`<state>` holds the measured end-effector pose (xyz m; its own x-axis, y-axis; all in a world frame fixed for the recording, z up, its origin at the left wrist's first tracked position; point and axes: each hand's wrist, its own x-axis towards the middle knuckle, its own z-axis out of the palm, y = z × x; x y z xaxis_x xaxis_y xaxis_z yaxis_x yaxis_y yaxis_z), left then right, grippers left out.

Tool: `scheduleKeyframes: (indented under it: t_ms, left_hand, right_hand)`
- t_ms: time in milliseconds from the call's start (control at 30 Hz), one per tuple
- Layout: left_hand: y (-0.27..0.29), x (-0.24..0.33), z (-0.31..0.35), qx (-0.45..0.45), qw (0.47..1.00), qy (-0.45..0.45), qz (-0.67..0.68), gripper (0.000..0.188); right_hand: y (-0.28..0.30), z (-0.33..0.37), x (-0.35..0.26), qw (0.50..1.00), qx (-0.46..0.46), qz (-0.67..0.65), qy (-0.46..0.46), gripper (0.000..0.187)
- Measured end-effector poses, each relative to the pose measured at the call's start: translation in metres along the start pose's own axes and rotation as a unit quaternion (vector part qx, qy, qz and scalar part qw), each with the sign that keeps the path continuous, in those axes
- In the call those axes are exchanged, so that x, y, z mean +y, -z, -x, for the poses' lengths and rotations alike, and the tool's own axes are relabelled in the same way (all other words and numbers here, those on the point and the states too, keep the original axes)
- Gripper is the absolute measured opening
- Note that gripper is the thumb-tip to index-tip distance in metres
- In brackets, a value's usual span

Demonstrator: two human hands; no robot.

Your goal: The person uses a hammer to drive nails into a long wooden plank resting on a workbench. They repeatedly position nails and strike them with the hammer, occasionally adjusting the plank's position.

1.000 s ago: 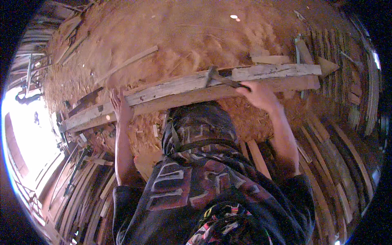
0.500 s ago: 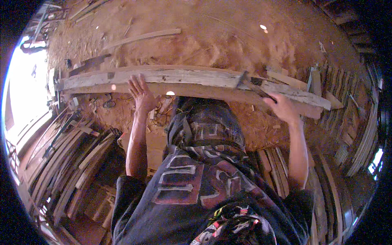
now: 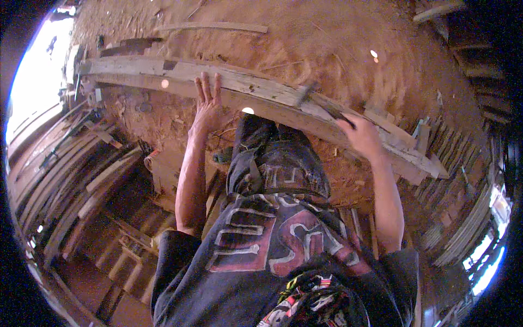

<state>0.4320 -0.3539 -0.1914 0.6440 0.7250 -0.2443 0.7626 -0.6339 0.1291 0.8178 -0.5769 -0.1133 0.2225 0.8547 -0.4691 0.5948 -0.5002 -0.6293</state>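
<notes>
A long weathered timber beam (image 3: pixel 239 84) lies crosswise in front of me, with a dark patch (image 3: pixel 170 64) towards its left end. My left hand (image 3: pixel 207 109) is stretched flat against its near side, fingertips reaching up onto the top face. In my right hand (image 3: pixel 360 135) is the handle of a hammer, fingers wrapped round it. The hammer's dark head (image 3: pixel 306 94) is slightly blurred and is over the beam's top; I cannot tell if it touches the wood. Part of the handle is hidden by my right hand.
Stacked boards (image 3: pixel 71 169) fill the lower left, and more strips (image 3: pixel 463 163) are piled at the right. A thin plank (image 3: pixel 218 26) lies on the brown ground beyond the beam. Short offcuts (image 3: pixel 381 115) rest by the beam's right part.
The whole view has turned, so the beam slants more down to the right. The fingers of my left hand have come closer together. My right hand still grips the hammer.
</notes>
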Motion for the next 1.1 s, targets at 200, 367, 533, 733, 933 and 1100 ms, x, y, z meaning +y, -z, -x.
scheduleKeyframes:
  t_ms: [200, 367, 533, 733, 933, 1100]
  left_hand:
    - [0.001, 0.037, 0.003, 0.03, 0.993, 0.036, 0.105, 0.122]
    - [-0.015, 0.027, 0.003, 0.063, 0.994, -0.012, 0.089, 0.113]
    - [-0.004, 0.036, 0.012, 0.23, 0.938, 0.02, 0.259, 0.092]
    - [-0.061, -0.002, 0.063, 0.221, 0.745, 0.257, 0.575, 0.067]
    - [-0.157, -0.077, 0.183, 0.052, 0.802, 0.457, 0.381, 0.051]
    - [-0.26, -0.12, 0.305, -0.212, 0.749, 0.499, 0.38, 0.051]
  right_hand:
    - [0.055, 0.054, 0.072, 0.95, -0.143, -0.06, -0.272, 0.051]
    - [0.023, 0.015, 0.02, 0.99, -0.091, 0.042, -0.098, 0.055]
    - [-0.007, -0.078, -0.073, 0.989, -0.098, 0.105, 0.023, 0.054]
    - [0.003, -0.056, -0.067, 0.987, -0.112, 0.113, 0.021, 0.053]
    - [0.033, 0.047, -0.008, 0.988, -0.053, 0.122, -0.079, 0.049]
    - [0.037, 0.082, -0.002, 0.993, -0.003, 0.074, -0.097, 0.051]
